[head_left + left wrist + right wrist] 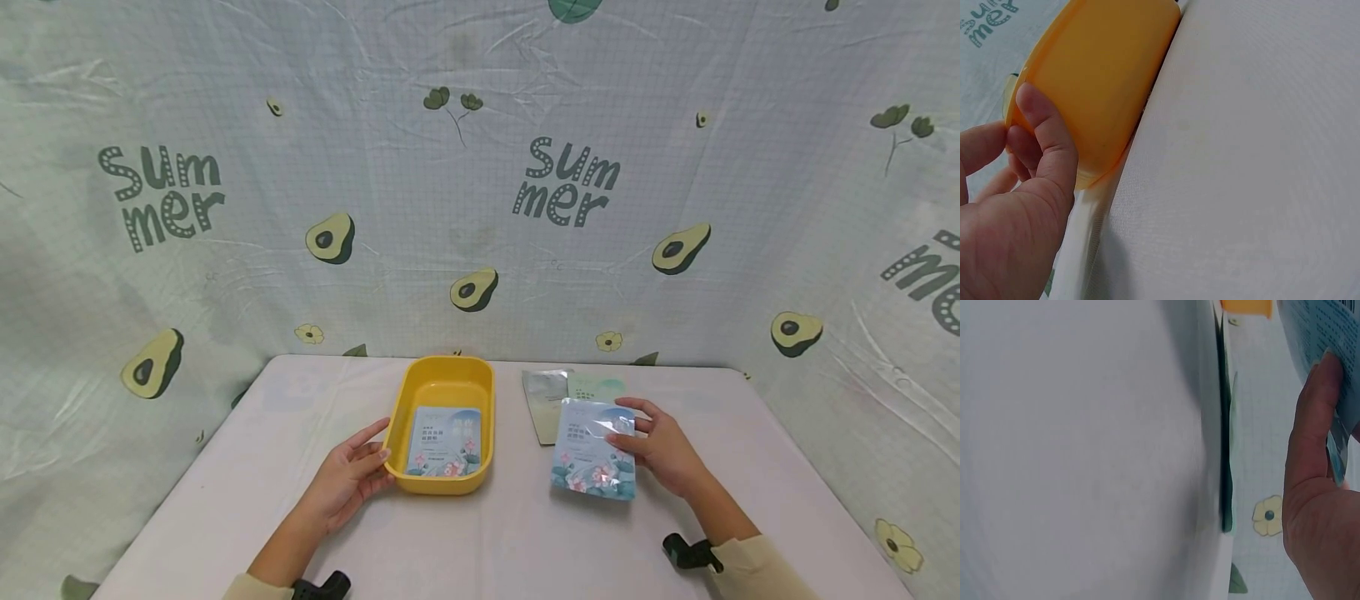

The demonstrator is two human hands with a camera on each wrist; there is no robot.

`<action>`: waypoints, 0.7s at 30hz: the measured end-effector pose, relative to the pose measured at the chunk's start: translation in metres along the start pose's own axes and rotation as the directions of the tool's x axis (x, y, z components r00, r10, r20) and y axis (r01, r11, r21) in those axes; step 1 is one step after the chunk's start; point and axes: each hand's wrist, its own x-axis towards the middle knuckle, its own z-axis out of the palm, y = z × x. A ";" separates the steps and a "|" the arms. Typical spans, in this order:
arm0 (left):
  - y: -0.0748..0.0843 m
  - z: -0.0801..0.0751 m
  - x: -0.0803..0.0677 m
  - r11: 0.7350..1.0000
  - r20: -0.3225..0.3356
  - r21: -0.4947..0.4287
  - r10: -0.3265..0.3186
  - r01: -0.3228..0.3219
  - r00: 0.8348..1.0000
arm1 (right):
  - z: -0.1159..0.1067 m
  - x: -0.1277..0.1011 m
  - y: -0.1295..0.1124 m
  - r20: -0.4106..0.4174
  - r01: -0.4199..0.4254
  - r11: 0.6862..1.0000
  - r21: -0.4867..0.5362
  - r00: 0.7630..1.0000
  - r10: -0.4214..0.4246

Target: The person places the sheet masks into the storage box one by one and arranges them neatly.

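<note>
A yellow plastic tray (456, 486) stands on the table, with a blue flowered sachet (442, 437) lying flat inside. At the tray's left side, my left hand (347, 477) grips the rim between thumb and fingers. The left wrist view gives this pinch close up, with the thumb (1041, 115) against the wall. To the right, another blue flowered sachet (588, 454) is held by its right edge in my right hand (667, 450), tilted and raised above the table. Printed text covers the sachet's back (1310, 328) in the right wrist view.
Behind the held sachet lie a silver-and-beige sachet (542, 408) and a pale green one (596, 386), partly covered. A white cloth (510, 542) covers the table. A curtain (405, 192) printed with avocados hangs along the back and sides.
</note>
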 end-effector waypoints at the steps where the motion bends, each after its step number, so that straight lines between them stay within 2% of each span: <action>1: 0.000 0.000 0.000 1.000 0.002 0.001 0.000 0.000 1.000 | 0.002 0.000 0.000 -0.001 -0.001 1.000 0.004 1.000 0.001; 11: 0.001 0.000 0.000 1.000 0.001 0.001 -0.006 0.006 1.000 | 0.024 0.002 -0.003 0.002 -0.008 1.000 0.028 1.000 0.008; 21: 0.002 0.000 0.000 1.000 0.000 0.003 -0.008 0.008 1.000 | 0.047 0.006 -0.010 0.030 0.018 0.998 0.054 0.999 -0.020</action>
